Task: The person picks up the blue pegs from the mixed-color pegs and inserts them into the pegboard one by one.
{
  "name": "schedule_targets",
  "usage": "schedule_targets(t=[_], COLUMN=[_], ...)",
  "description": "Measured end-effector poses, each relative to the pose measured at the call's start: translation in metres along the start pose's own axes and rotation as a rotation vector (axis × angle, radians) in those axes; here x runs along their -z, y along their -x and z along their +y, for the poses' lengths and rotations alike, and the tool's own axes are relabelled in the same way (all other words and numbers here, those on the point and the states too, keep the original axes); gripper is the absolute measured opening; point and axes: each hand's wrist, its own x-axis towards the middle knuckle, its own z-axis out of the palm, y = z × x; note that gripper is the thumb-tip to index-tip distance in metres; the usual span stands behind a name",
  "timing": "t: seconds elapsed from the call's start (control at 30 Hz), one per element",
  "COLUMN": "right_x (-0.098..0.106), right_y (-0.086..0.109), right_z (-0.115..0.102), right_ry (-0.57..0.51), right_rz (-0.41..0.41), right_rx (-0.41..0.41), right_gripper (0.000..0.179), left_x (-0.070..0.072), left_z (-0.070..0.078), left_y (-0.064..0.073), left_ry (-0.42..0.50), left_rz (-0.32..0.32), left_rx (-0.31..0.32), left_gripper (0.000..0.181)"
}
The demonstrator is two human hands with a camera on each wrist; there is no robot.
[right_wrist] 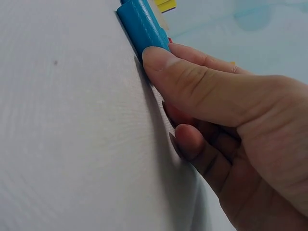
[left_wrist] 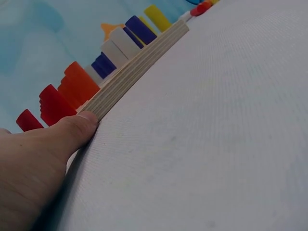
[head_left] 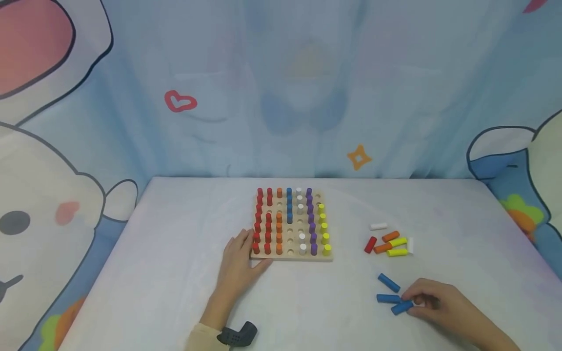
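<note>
Pegboard (head_left: 293,259) part-full of pegs (head_left: 279,228), left fingers (head_left: 239,241) apart against it, right fingers (head_left: 422,286) tight on blue peg (head_left: 401,308)

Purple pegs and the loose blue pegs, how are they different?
The purple pegs stand upright in the board; the loose blue pegs lie on the table. There are seven purple pegs but only three loose blue pegs. No hand touches the purple pegs, while the right hand pinches one of the loose blue pegs. Both kinds are shaped like round rods.
</note>
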Motion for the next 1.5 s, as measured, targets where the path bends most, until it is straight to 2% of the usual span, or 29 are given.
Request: schedule_targets(t=[0.13, 0.53, 0.73, 1.0, 1.13, 1.27, 1.5], right_x=[0.002, 0.0, -0.004, -0.01, -0.011, -0.01, -0.006], right_y=[-0.004, 0.001, 0.001, -0.005, -0.003, -0.001, -0.002], right_z=[0.0, 0.006, 0.011, 0.012, 0.013, 0.019, 0.021], right_ry=[-0.004, -0.107, -0.089, -0.129, -0.138, -0.157, -0.289], right_rz=[0.004, -0.081, -0.075, -0.066, -0.085, -0.094, -0.109], right_rx=[-0.005, -0.137, -0.192, -0.267, -0.262, -0.241, -0.237], right_gripper=[0.019, 0.029, 0.029, 0.032, 0.033, 0.037, 0.039], left_x=[0.002, 0.0, -0.002, 0.001, 0.0, 0.0, 0.001], left_z=[0.001, 0.002, 0.003, 0.003, 0.003, 0.002, 0.002], left_y=[-0.002, 0.0, 0.0, 0.005, 0.008, 0.007, 0.004], left_ry=[0.009, 0.007, -0.017, -0.02, -0.024, -0.036, -0.051], left_rz=[0.016, 0.001, -0.001, -0.005, -0.031, -0.032, -0.011], left_rx=[-0.002, -0.002, -0.028, 0.002, 0.025, 0.021, -0.002], left_gripper=[0.087, 0.088, 0.087, 0.085, 0.086, 0.086, 0.085])
